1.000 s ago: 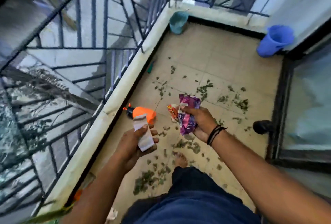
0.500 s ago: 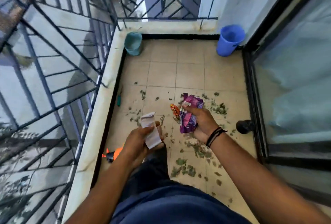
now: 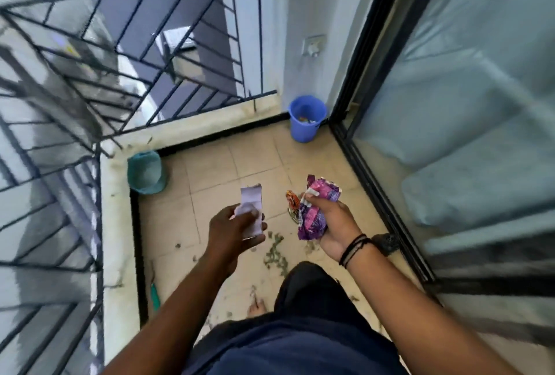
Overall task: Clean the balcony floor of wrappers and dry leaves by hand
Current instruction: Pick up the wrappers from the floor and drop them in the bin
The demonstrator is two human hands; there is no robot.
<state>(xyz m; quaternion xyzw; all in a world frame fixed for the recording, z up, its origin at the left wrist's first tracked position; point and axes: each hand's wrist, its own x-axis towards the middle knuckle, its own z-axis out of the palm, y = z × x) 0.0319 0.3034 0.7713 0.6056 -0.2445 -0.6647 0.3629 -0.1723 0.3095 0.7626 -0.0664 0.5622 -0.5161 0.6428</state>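
Wrappers fill both hands: the right hand [image 3: 332, 226] grips a crumpled purple wrapper [image 3: 315, 212] with an orange one [image 3: 292, 203] beside it, the left hand [image 3: 232, 230] holds a white paper wrapper [image 3: 251, 206]. Dry leaves [image 3: 274, 251] lie scattered on the balcony floor [image 3: 216, 164] below; a blue bucket [image 3: 307, 118] stands in the far corner

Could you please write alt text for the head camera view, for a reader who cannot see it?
A person's left hand holds a white paper wrapper and the right hand grips crumpled purple foil wrappers above a beige tiled balcony floor littered with dry leaves. A blue plastic bucket stands in the far corner.
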